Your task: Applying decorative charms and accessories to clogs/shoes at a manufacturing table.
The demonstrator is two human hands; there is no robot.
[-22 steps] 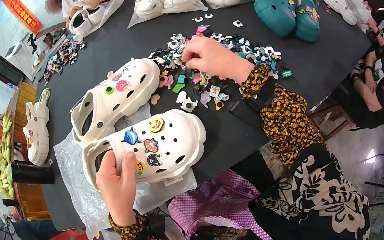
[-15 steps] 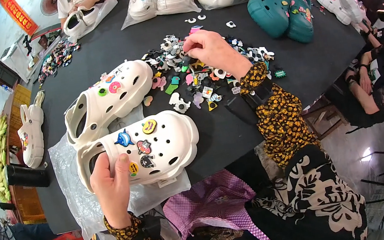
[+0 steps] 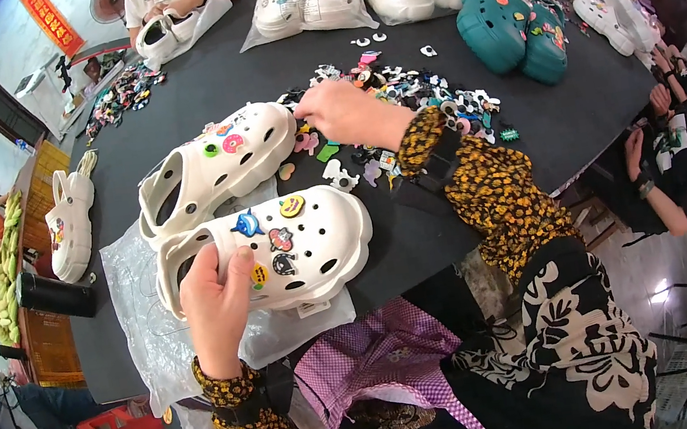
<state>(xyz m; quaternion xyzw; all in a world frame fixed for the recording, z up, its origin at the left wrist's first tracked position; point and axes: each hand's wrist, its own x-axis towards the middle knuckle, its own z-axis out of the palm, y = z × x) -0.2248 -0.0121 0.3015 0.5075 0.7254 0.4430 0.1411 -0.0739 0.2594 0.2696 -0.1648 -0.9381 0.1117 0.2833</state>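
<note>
My left hand (image 3: 218,313) grips the nearer white clog (image 3: 332,229) at its opening, the thumb pressed on the upper beside its charms. That clog carries several colourful shoe charms, among them a blue shark-like one (image 3: 248,222) and a yellow round one (image 3: 292,206). Just beyond it lies a second white clog (image 3: 200,178), also decorated, with a pink doughnut charm. My right hand (image 3: 346,114) is at the left side of a loose pile of shoe charms (image 3: 433,99), close to the second clog's toe. Its fingertips are pinched together; whatever they hold is hidden.
A clear plastic bag (image 3: 134,308) lies under the clogs. Farther off are teal clogs (image 3: 503,31), bagged white clogs (image 3: 286,5) and another charm heap (image 3: 122,97). At left stand a white clog (image 3: 73,233) and a black cylinder (image 3: 54,296). Other people sit around the dark table.
My right hand has moved left across the charm pile toward the far clog's toe. My left hand keeps its grip on the near clog. The whole view has shifted slightly.
</note>
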